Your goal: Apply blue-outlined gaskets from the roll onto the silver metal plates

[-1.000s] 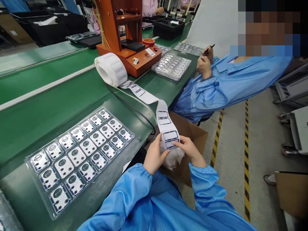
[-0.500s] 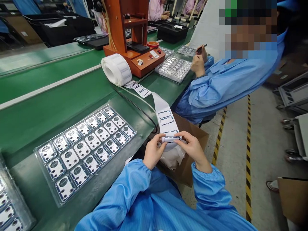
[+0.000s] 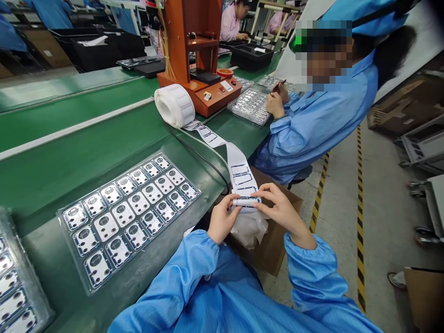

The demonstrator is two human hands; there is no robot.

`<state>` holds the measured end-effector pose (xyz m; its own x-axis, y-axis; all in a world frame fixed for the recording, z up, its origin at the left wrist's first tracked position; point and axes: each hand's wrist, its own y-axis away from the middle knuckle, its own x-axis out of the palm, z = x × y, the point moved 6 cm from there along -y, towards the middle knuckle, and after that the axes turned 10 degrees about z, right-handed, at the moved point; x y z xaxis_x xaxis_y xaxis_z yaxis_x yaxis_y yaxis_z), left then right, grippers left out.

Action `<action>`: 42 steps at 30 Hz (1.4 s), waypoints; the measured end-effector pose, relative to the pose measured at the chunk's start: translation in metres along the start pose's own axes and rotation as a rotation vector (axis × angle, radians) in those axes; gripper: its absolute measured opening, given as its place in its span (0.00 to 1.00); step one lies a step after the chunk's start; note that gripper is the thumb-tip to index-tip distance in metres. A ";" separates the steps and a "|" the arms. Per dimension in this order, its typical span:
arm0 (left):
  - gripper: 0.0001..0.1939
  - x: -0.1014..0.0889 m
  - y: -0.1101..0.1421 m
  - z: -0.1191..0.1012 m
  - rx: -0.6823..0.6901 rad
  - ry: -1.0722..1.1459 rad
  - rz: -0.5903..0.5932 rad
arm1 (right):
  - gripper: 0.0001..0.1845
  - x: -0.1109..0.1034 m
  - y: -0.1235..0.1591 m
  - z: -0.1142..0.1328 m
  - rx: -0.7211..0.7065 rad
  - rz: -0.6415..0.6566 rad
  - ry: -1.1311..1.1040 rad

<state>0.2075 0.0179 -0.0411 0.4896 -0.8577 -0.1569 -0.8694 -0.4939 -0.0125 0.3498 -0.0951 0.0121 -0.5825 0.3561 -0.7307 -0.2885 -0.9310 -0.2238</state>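
Observation:
A white strip of adhesive stickers (image 3: 240, 169), printed with dark rounded frame outlines, runs from a sticker roll (image 3: 175, 105) on the bench down to my hands. Its near end is bent over into a narrow fold. My left hand (image 3: 224, 218) is closed, pinching the left end of that fold between thumb and fingers. At the fold's right edge, my right hand (image 3: 282, 212) has thumb and index finger on the strip, the other fingers loosely bent. To the left lies a clear tray (image 3: 144, 247) holding rows of flat silvery plates with round holes.
Below my hands is a cardboard box (image 3: 274, 249) with crumpled translucent liner (image 3: 249, 229). An orange press (image 3: 204, 95) stands behind the roll. A co-worker in a blue coat (image 3: 322, 120) sits at the right, near another plate tray (image 3: 249, 106). A black cable (image 3: 197, 150) crosses the bench.
My right hand's fingers have shifted slightly and spread a little at the strip's edge. My left hand keeps its pinch. The camera view has turned a little, and the co-worker leans farther toward the bench.

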 end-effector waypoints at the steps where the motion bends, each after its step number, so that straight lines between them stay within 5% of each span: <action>1: 0.16 0.000 0.000 0.000 0.013 -0.017 -0.004 | 0.14 0.000 -0.001 0.001 -0.006 -0.004 0.035; 8: 0.15 0.000 0.001 -0.003 0.055 -0.096 -0.022 | 0.24 0.004 -0.004 -0.004 0.044 0.026 -0.024; 13: 0.14 -0.001 0.003 -0.012 0.072 -0.114 -0.024 | 0.20 0.011 -0.002 -0.017 0.192 0.056 -0.153; 27: 0.08 -0.011 -0.010 -0.020 0.066 -0.133 -0.117 | 0.13 0.001 -0.008 0.010 0.015 -0.002 -0.084; 34: 0.10 -0.012 -0.009 -0.020 0.089 -0.146 -0.093 | 0.16 -0.028 -0.005 0.029 -0.086 -0.097 0.157; 42: 0.11 -0.011 -0.011 -0.020 0.113 -0.147 -0.100 | 0.12 -0.029 -0.018 0.071 -0.212 0.112 0.589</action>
<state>0.2127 0.0295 -0.0196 0.5662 -0.7710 -0.2914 -0.8228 -0.5496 -0.1445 0.3176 -0.0828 0.0829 -0.0673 0.2081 -0.9758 -0.0586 -0.9771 -0.2043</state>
